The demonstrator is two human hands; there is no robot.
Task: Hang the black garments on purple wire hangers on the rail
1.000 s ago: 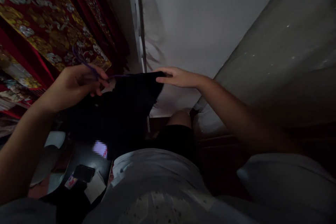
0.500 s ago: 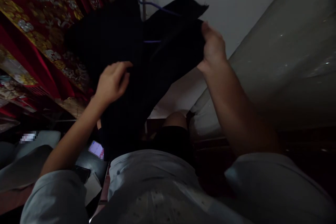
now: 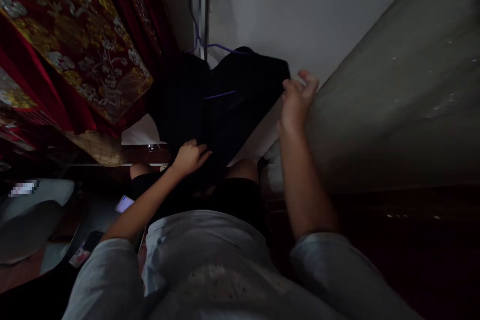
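Observation:
A black garment (image 3: pixel 240 95) hangs on a purple hanger (image 3: pixel 221 47) in front of me, below a white upright pole (image 3: pixel 203 5). Part of the hanger's lower bar shows across the dark cloth. My left hand (image 3: pixel 189 159) is at the lower front of the garment, its fingers curled in against the fabric. At the garment's right shoulder corner is my right hand (image 3: pixel 296 105), raised with its fingers apart and one fingertip at the cloth's edge. Dim light hides the garment's folds and details.
Red cloth with gold and silver embroidery (image 3: pixel 86 35) hangs at the left. A large plastic-covered bulk (image 3: pixel 390 105) leans along the right. Behind the garment is a pale wall (image 3: pixel 285 5). A lit phone (image 3: pixel 124 204) and a grey chair (image 3: pixel 45 210) are at lower left.
The garment has dropped from its lifted, spread position and now hangs lower, with its shoulders level. My left hand has moved down and right. My right hand has loosened from the corner, its fingers spreading.

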